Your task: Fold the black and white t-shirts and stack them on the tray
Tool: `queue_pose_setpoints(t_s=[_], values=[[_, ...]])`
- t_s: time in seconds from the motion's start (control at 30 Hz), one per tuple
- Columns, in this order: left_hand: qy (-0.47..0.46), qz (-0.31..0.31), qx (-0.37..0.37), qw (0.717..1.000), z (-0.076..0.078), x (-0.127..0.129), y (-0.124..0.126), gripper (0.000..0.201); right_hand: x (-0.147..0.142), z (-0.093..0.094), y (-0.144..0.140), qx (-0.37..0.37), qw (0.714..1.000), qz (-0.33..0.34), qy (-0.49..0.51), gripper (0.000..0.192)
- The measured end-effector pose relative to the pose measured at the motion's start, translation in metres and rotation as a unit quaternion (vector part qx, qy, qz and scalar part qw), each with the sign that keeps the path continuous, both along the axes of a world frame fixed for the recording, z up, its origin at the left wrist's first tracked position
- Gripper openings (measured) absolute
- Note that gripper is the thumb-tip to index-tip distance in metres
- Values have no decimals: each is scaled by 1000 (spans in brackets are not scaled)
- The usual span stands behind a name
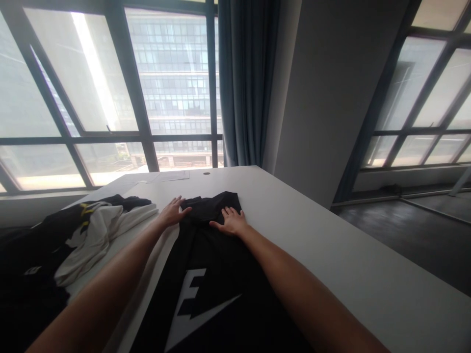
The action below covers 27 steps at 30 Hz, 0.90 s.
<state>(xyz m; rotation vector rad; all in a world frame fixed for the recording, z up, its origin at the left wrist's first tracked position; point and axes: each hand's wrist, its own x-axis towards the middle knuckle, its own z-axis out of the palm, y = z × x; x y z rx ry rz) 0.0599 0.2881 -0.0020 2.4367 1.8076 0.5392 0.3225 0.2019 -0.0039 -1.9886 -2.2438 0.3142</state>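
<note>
Fingers (235, 212) spread flat, palm down, on right hand (232, 221); pressing onto far end of black fabric garment w/ white printed logo (206, 279), gripping nothing. Same on left hand (172, 212): fingers splayed, open, resting at garment's left edge near its far end, fingertips on black cloth, heel of hand over bare tabletop. Hands near each other, w/ a rumpled fold of black fabric between and just beyond them.

Garment laid lengthwise on long white rectangular table (331, 245), running from near edge up toward centre; far end bunched up slightly past fingertips. White logo (195, 306) showing on near part, between both forearms. Both arms bare, stretched forward.

Left of garment: loose pile of crumpled clothes, white and black w/ yellow marks (91, 230), lying on table's left side, just beside left forearm, not touching black garment as far as visible. More dark cloth at far left lower corner, detail too dim to tell.

Far end of table: flat sheets of pale paper (172, 175) and small dark round hole in tabletop (206, 173), well apart from hands.

Beyond table: large dark-framed windows (110, 98) w/ office building outside, grey-blue hanging curtain (245, 83), plain grey wall column (331, 88). Dark floor (412, 230) on right, w/ more windows behind.
</note>
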Motion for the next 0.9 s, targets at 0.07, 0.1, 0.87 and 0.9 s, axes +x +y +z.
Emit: queue_pose_setpoints(t_s=[0.07,0.1,0.87,0.9], values=[[-9,4,-2,1000,0,0,-9,74,2,-2,13,8,1000,3,-5,98],[-11,-4,-9,1000,-1,1,-15,74,3,-2,19,19,1000,6,-11,95],[84,-55,-163,982,17,21,-231,95,55,56,-146,-141,988,-66,18,71],[85,-49,-161,982,15,20,-239,93,55,54,-151,-140,988,-60,17,75]])
